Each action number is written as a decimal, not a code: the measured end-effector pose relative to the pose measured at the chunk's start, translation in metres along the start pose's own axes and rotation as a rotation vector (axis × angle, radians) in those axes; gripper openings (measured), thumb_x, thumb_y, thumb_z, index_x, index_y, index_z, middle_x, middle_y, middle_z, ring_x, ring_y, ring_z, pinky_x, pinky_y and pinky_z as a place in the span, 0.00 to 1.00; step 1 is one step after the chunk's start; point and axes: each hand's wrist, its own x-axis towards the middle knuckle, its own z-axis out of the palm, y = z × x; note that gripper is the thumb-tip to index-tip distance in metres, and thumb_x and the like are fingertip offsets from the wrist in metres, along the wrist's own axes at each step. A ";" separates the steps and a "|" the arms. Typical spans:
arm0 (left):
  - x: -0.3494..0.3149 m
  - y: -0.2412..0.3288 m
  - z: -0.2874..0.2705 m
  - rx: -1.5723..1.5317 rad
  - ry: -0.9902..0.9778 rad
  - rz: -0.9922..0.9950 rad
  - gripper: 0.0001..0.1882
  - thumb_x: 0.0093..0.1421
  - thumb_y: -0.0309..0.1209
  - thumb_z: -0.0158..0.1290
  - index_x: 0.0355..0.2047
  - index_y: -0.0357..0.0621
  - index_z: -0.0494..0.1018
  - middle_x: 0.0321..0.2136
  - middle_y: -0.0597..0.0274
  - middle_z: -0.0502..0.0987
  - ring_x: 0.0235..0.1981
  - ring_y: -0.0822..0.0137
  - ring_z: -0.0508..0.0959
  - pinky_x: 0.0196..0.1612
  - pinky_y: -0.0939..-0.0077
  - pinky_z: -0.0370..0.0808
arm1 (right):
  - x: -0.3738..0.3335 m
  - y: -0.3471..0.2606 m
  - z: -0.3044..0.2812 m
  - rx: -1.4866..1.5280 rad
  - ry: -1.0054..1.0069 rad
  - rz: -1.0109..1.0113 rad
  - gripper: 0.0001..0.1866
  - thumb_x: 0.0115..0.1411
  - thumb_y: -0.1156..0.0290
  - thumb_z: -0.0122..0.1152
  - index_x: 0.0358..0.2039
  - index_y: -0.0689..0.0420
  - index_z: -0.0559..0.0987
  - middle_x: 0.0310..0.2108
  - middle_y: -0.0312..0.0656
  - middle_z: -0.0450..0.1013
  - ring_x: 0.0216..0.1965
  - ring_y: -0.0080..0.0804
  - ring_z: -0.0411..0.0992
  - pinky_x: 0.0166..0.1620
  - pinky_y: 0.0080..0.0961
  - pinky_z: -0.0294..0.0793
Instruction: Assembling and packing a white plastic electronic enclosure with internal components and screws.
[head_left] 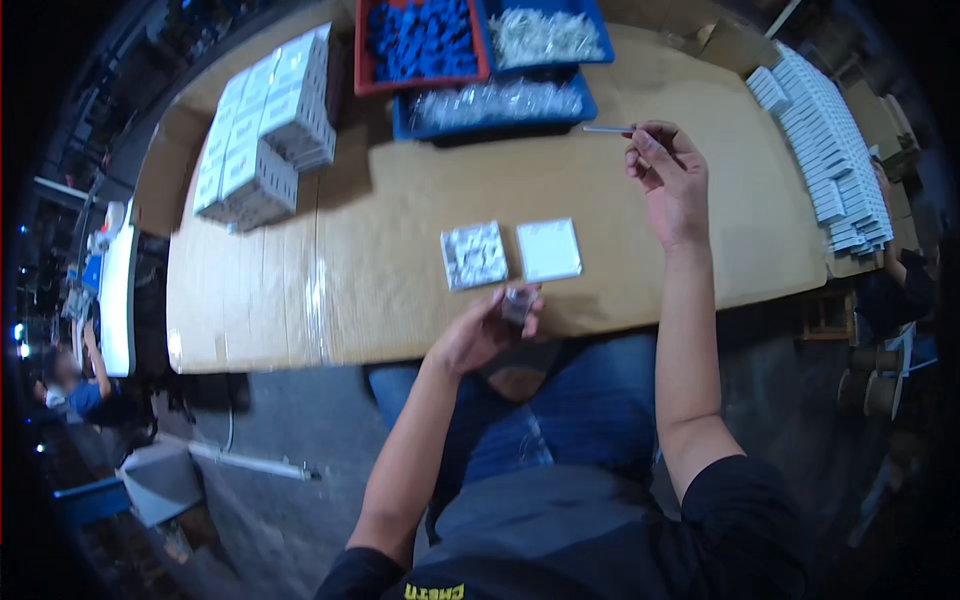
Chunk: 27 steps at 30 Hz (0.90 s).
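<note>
- The step in hand seems to be a handling of two small parts at the same time, one in each hand.
- The left hand [490, 335] is curled around a small clear plastic piece [517, 306], just on the near side of the patterned white square [474, 256].
- The right hand [675, 190] pinches a thin pale rod [606, 129], beyond the patterned white square and to its right; the rod points leftward.
- Any next move would, I judge, call for a light, steady pinch, because the rod's tip is free.
- The left forearm rises toward the patterned white square; the right arm is bent at the elbow, its forearm reaching well past it.
- A plain white square [549, 250] lies just to its right, apart.
</note>
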 end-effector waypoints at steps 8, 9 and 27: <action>0.003 0.006 0.008 -0.073 0.009 0.028 0.29 0.77 0.48 0.43 0.63 0.35 0.68 0.50 0.56 0.79 0.47 0.66 0.79 0.54 0.67 0.76 | -0.069 0.046 0.006 -0.501 -0.280 0.203 0.06 0.64 0.78 0.69 0.41 0.63 0.84 0.33 0.35 0.81 0.32 0.17 0.74 0.37 0.16 0.72; 0.003 0.004 0.006 -0.077 0.014 0.023 0.29 0.77 0.48 0.43 0.63 0.35 0.68 0.50 0.56 0.79 0.47 0.66 0.79 0.54 0.67 0.76 | -0.073 0.050 0.006 -0.539 -0.323 0.225 0.05 0.64 0.78 0.69 0.40 0.63 0.85 0.33 0.35 0.81 0.32 0.16 0.73 0.36 0.16 0.71; -0.002 0.005 0.011 -0.010 0.073 0.032 0.26 0.76 0.48 0.46 0.59 0.37 0.72 0.51 0.52 0.81 0.50 0.59 0.82 0.55 0.62 0.79 | -0.079 0.063 0.036 -0.753 -0.659 0.307 0.05 0.59 0.75 0.70 0.36 0.60 0.86 0.43 0.35 0.79 0.39 0.23 0.74 0.43 0.22 0.72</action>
